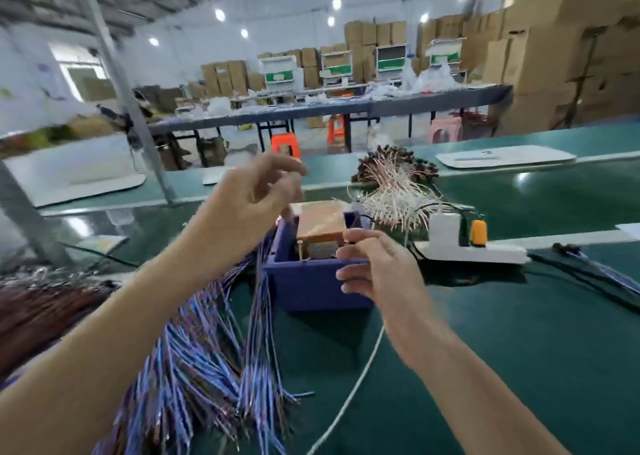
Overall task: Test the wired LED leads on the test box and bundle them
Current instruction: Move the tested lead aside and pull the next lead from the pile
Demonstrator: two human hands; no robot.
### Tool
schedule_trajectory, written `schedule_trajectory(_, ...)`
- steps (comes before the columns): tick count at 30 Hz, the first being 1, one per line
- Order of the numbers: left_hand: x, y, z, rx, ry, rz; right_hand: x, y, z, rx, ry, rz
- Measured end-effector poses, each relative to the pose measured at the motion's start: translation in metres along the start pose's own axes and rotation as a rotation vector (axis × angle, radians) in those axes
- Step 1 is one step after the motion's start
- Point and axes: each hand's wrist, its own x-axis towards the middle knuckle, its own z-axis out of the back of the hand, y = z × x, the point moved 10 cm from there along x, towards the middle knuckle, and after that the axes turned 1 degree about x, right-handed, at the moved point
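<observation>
LED leads (194, 368): the blue-purple bunch lay fanned over the lower centre of the frame on the green tabletop (502, 350). Its upper strands rose beside the left wall of the test box (311, 285), up to just under your left wrist.

The test box, a blue open box, sat mid-frame with an orange-brown block (320, 224) standing inside it.

Your left hand (249, 201) was raised above the box's left side, fingers curled and thumb close to the fingertips. It was motion-blurred, so I couldn't tell whether it held a strand.

Your right hand (377, 271) was at the box's right front corner, thumb and forefinger pinching a small dark piece (350, 241). It was too small to tell if that was a lead end.

Other things on the tabletop:
- White power strip (485, 252) just right of the box, with an orange plug (479, 233) and a white adapter (444, 227) in it.
- Pile of white-pink leads (398, 198) behind the box.
- Brown leads (41, 309) heaped at the left edge of the frame.
- White cord (353, 389) running from under your right wrist toward bottom centre.
- White tray (505, 156) at upper right.
</observation>
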Motion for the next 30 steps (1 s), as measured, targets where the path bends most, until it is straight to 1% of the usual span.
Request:
schedule_trajectory(1, -0.013, 0.026, 0.011, 0.033, -0.005, 0.096, -0.001, -0.008, -0.014, -0.046, 0.046, -0.012)
schedule_trajectory(2, -0.026, 0.055, 0.014, 0.084, 0.026, 0.209, -0.003, -0.018, -0.026, -0.107, 0.097, -0.029)
schedule_trajectory(4, -0.054, 0.114, 0.003, 0.189, 0.175, 0.434, -0.005, -0.045, -0.048, -0.267, 0.208, -0.093)
schedule_trajectory(6, -0.077, 0.161, -0.018, 0.264, 0.315, 0.576, -0.006, -0.077, -0.057, -0.443, 0.304, -0.185)
schedule_trajectory(7, -0.082, 0.179, -0.026, 0.293, 0.333, 0.609, -0.005, -0.090, -0.058, -0.530, 0.340, -0.230)
schedule_trajectory(8, -0.083, 0.193, -0.031, 0.319, 0.318, 0.625, -0.004, -0.101, -0.056, -0.623, 0.368, -0.263)
schedule_trajectory(10, -0.077, 0.213, -0.034, 0.350, 0.231, 0.649, -0.003, -0.116, -0.051, -0.793, 0.422, -0.303)
schedule_trajectory(12, -0.068, 0.229, -0.035, 0.377, 0.150, 0.670, -0.002, -0.124, -0.050, -0.897, 0.486, -0.328)
schedule_trajectory(15, -0.052, 0.248, -0.041, 0.384, 0.095, 0.686, 0.001, -0.135, -0.057, -1.012, 0.573, -0.341)
schedule_trajectory(19, -0.032, 0.264, -0.046, 0.424, 0.038, 0.700, 0.009, -0.146, -0.063, -1.046, 0.602, -0.370)
schedule_trajectory(22, -0.020, 0.270, -0.046, 0.496, 0.015, 0.723, 0.013, -0.152, -0.063, -1.015, 0.603, -0.395)
schedule_trajectory(25, -0.012, 0.275, -0.046, 0.509, 0.011, 0.751, 0.015, -0.156, -0.060, -0.959, 0.606, -0.412)
schedule_trajectory(27, -0.008, 0.280, -0.043, 0.482, 0.000, 0.780, 0.017, -0.157, -0.058, -0.918, 0.613, -0.424)
schedule_trajectory(30, -0.005, 0.288, -0.041, 0.348, -0.022, 0.817, 0.017, -0.158, -0.056, -0.859, 0.630, -0.444)
